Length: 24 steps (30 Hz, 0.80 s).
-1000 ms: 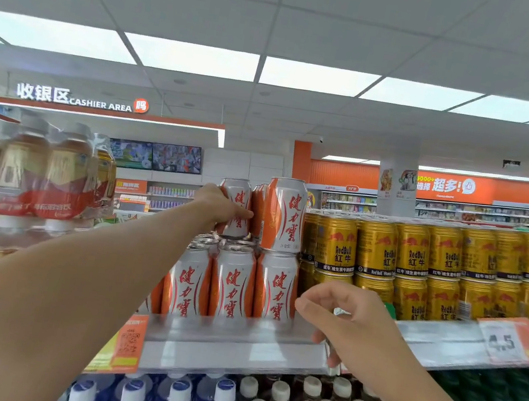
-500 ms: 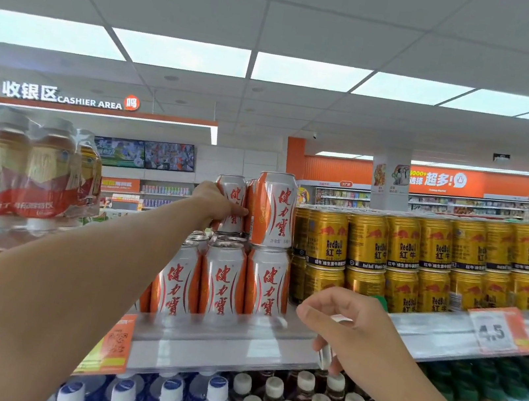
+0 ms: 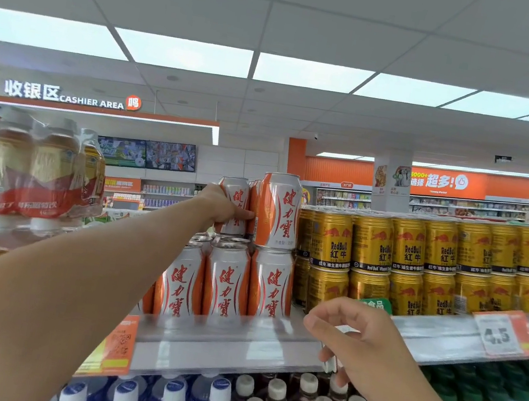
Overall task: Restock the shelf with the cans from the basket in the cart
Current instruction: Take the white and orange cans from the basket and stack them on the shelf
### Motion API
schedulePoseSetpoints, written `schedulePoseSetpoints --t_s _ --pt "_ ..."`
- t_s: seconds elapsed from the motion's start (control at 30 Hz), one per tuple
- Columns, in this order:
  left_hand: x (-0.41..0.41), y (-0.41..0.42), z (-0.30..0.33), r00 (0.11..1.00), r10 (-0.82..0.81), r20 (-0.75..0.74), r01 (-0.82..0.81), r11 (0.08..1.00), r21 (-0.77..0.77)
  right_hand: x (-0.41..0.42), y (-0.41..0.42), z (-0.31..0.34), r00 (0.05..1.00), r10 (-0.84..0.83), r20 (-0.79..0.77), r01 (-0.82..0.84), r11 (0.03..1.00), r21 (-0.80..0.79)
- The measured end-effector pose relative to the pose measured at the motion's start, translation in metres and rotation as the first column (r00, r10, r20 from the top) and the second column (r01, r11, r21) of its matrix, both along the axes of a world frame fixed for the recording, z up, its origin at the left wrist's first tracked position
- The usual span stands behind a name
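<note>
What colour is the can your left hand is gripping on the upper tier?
Silver-white with orange and red characters: the can in the left hand, head view.

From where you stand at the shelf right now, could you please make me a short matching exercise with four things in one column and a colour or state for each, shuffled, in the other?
Things:
1. left hand
2. right hand
3. Red Bull cans
4. price tag

States or colours:
A. gold, stacked in two layers
B. grips an upper-layer white and orange can
C. reads 4.5, on the shelf edge
D. holds nothing visible, fingers loosely curled, in front of the shelf edge

Pairs: 1-B, 2-D, 3-A, 4-C
</note>
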State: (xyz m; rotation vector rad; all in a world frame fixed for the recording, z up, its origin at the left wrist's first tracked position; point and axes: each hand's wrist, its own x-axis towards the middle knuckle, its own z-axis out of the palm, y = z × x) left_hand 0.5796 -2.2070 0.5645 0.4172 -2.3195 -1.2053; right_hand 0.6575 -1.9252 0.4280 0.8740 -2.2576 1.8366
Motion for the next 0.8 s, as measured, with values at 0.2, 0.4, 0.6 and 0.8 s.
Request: schedulePoseSetpoints --t_s 0.2,0.4,0.6,0.8 --pt "0.029 0.015 0.001 0.993 0.039 -0.112 -0.042 0.999 -0.022 0.002 0.0 -0.009 1.0 -0.012 0.013 0.012 1.0 0.005" --pt "0.134 0.057 -0.016 0.884 0.077 -0.461 -0.148 0.982 -0.12 0.03 0.016 -0.019 0.998 0.004 0.06 -0.004 1.0 -0.01" --pt "0.236 0.164 -0.201 0.901 -0.306 -0.306 0.324 0.946 0.01 0.066 0.074 -0.14 0.979 -0.025 0.201 0.004 0.994 0.108" --pt "0.246 0.283 -0.487 0.798 -0.5 0.336 0.303 0.815 0.495 0.082 0.18 -0.406 0.75 -0.364 0.552 0.072 0.875 0.478"
